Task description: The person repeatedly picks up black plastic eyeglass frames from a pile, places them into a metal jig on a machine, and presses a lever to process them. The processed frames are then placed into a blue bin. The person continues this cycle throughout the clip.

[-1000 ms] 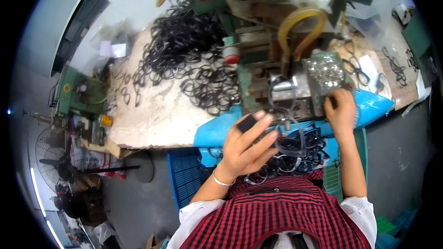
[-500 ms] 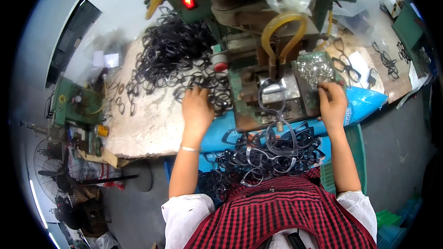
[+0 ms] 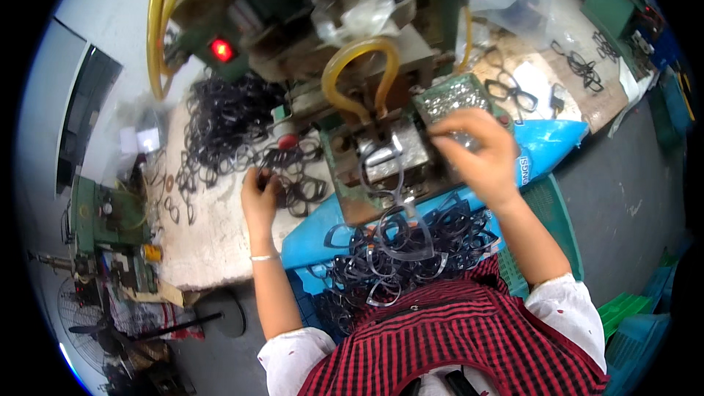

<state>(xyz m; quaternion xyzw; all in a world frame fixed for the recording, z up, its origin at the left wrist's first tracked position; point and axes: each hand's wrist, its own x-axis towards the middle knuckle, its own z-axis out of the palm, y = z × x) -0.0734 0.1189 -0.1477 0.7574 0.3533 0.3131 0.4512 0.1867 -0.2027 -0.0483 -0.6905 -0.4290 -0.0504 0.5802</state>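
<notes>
My left hand point(image 3: 260, 199) is at the near left edge of the loose eyeglass frames on the table, its fingers curled around a dark frame that they partly hide. My right hand point(image 3: 484, 155) hovers over the near part of a green tray of tiny shiny metal parts point(image 3: 449, 97), thumb and forefinger pinched toward the press. Whatever is between those fingertips is too small to make out. A clear grey eyeglass frame point(image 3: 402, 231) hangs from the press's metal fixture point(image 3: 396, 148), one rim on the fixture and the other over the pile below.
A large heap of dark eyeglass frames point(image 3: 227, 114) lies left of the green press point(image 3: 352, 202). More frames point(image 3: 367, 268) pile up on my lap side, over blue plastic point(image 3: 546, 148). A yellow hose point(image 3: 359, 45) loops above the fixture. A green basket point(image 3: 546, 209) stands at right.
My right hand has moved left from the tray's right edge toward the fixture, its fingers coming into a pinch. My left hand stays by the loose frames, its fingers more curled. The whole view has shifted.
</notes>
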